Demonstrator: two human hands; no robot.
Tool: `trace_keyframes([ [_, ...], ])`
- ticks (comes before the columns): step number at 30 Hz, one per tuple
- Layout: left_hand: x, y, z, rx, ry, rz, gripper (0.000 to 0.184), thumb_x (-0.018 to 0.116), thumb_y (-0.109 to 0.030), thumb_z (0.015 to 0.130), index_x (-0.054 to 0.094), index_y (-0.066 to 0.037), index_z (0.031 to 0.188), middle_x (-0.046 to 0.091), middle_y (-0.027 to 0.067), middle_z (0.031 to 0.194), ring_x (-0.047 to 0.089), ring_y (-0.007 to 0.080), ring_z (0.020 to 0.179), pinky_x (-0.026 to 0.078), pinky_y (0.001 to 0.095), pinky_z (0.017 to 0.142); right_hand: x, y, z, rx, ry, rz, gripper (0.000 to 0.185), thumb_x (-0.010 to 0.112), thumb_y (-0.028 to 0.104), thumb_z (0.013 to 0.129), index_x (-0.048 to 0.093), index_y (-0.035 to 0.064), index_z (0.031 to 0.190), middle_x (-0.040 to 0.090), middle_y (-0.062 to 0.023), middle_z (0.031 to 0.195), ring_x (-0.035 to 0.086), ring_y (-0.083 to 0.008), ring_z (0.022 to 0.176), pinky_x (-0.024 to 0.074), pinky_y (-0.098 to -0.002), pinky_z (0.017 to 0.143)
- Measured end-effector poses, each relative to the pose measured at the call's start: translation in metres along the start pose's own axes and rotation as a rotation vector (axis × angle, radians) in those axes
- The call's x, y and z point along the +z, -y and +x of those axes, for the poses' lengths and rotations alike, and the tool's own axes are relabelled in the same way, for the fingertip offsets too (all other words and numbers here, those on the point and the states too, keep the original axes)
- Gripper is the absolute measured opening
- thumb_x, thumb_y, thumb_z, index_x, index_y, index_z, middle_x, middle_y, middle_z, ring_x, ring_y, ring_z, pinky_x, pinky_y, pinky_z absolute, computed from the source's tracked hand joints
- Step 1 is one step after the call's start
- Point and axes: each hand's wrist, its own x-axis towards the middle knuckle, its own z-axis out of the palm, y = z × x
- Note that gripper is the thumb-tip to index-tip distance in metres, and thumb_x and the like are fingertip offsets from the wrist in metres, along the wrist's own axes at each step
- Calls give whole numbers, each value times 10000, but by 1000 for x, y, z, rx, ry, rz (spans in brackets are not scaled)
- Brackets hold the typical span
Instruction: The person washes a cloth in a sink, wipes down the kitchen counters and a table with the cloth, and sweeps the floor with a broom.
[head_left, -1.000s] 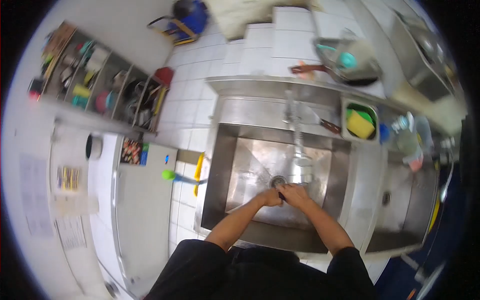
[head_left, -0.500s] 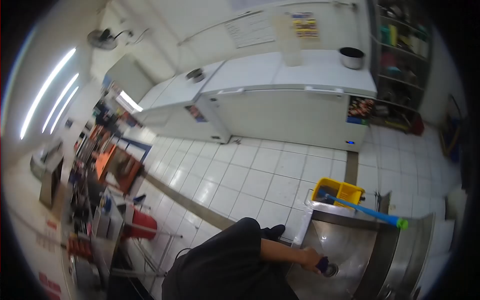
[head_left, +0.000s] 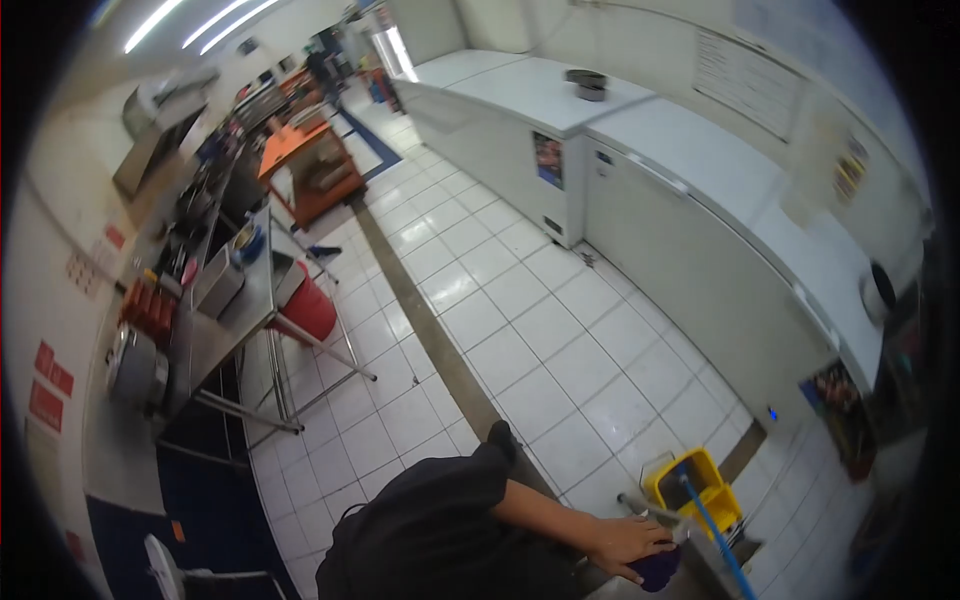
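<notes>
Reaching from a black sleeve, my left hand (head_left: 625, 545) lies palm down over a bunched dark purple cleaning pad (head_left: 659, 569), fingers spread and curved round it. Whether the pad is a cloth or a sponge cannot be made out. Beneath and beside it runs the edge of a stainless steel sink (head_left: 702, 556), its basin mostly out of the frame. A yellow mop bucket (head_left: 728, 508) stands on the floor just past the sink, with a blue mop handle (head_left: 712, 525) leaning out of it. My right hand is out of view.
White chest freezers (head_left: 680, 235) line the far wall, with a metal pot (head_left: 878, 292) on top. Across the tiled floor (head_left: 440, 285) stand a steel table (head_left: 240, 308), a red bin (head_left: 308, 308) and an orange cart (head_left: 300, 150). A person (head_left: 318, 70) is far back.
My view has swung left, toward the kitchen's length. My left hand, with the purple pad, has gone from near the sink's drain up to the sink's edge.
</notes>
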Motion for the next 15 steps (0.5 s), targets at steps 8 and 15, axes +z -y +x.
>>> trace_keyframes([
  [8,-230,120,-173,-232,-219,-124,367,678,-238,855,521,-30,1115,529,186,1151,528,346,1112,450,414,863,228,177,-62,-71,357,279,400,505,160,1016,478,-55,1353,580,-178,1291,572,-309,1173,452,-386,1003],
  [15,-416,191,-280,-357,-542,-327,426,767,-285,762,542,-45,1032,609,186,822,614,390,822,473,466,708,438,402,-95,124,875,397,515,536,383,1008,532,-74,1246,605,-124,1138,590,-181,1014,494,-316,871],
])
